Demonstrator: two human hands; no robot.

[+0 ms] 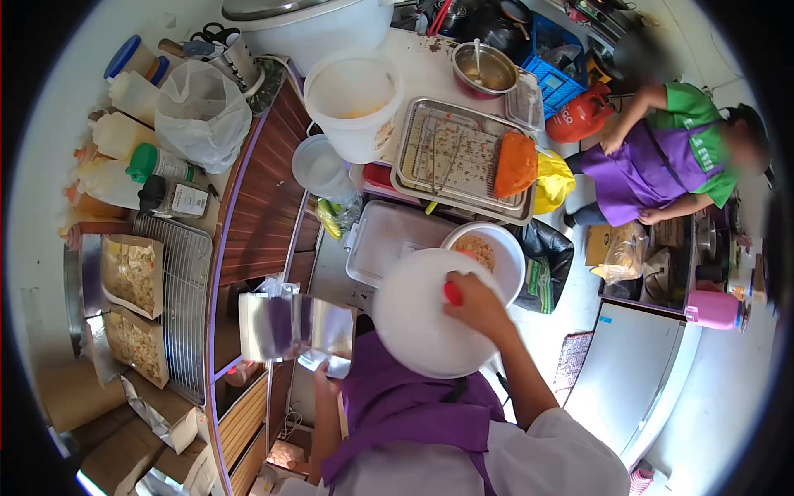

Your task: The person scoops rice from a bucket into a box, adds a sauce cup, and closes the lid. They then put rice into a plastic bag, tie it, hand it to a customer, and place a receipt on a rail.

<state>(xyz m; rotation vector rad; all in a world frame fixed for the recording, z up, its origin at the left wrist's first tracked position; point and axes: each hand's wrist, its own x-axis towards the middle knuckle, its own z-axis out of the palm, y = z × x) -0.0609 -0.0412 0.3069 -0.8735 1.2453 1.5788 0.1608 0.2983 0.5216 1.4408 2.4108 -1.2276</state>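
My right hand grips the red knob of a round white lid. The lid is held in front of my purple apron and overlaps the near side of a white tub. Inside the tub lies orange-tinted rice. Low on the left, my left hand is closed on the bottom edge of an open foil-lined takeaway box. Its shiny inside faces up, and its flaps stand spread apart.
Filled takeaway boxes stand beside a wire rack on the left counter. A tray with a rack, an orange sponge and a white bucket occupy the table ahead. A person in a purple apron stands at right.
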